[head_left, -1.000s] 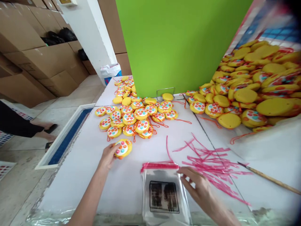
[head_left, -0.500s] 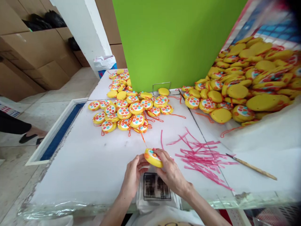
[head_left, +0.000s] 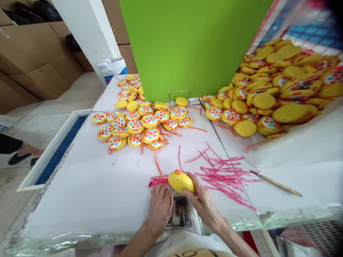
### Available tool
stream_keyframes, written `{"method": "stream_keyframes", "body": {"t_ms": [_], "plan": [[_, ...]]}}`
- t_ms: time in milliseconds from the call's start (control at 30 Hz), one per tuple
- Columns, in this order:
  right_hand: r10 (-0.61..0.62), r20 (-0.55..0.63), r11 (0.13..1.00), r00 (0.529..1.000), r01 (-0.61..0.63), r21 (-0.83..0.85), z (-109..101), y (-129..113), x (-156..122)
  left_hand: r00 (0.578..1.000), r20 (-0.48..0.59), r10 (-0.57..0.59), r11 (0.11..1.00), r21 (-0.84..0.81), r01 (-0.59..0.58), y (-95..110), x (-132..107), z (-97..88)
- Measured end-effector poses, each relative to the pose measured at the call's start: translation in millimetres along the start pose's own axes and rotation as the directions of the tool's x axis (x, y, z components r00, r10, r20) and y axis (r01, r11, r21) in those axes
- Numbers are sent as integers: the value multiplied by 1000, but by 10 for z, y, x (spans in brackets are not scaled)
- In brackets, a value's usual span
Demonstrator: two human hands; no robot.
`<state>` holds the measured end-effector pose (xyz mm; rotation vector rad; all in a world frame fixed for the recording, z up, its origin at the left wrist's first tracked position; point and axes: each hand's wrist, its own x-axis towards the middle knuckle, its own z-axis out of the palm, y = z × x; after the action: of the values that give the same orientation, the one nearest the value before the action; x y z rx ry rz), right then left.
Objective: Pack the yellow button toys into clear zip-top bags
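My right hand (head_left: 206, 205) grips a yellow animal-shaped toy (head_left: 181, 182) with an orange cord loop (head_left: 158, 164). The toy's plain yellow side is toward me. To its left, my left hand (head_left: 160, 205) has its fingers curled down at a shiny pink band (head_left: 158, 181); what is under the fingertips is hidden. Beneath both hands lies a white plastic packet with a dark printed panel (head_left: 179, 213). Loose pink strips (head_left: 225, 180) are scattered to the right of my right hand.
A pile of spotted toys (head_left: 139, 125) sits ahead on the white table. More toys (head_left: 268, 100) heap at the right, beside a green panel (head_left: 195, 50). A wooden-handled pointed tool (head_left: 278, 184) lies at right. A person's foot (head_left: 20, 158) shows on the floor at left.
The toy has turned from its spotted side to its plain side. My left hand has left the toy and lowered to the pink band, which now shows. The view has shifted slightly.
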<state>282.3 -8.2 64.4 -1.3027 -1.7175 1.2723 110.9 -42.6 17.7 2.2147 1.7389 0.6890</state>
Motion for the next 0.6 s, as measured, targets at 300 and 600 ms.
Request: {"method": "stream_keyframes", "body": {"t_ms": [300,600], "plan": [[413,232,846,881,-466,261,-300,44,-233,994,-59,-89,991,-107,82,-54,-69,-55],[229,291,801,929,-350,486,-30,-205,-8,986,-124,111,990,-68,-120,-18,-26,-32]]}}
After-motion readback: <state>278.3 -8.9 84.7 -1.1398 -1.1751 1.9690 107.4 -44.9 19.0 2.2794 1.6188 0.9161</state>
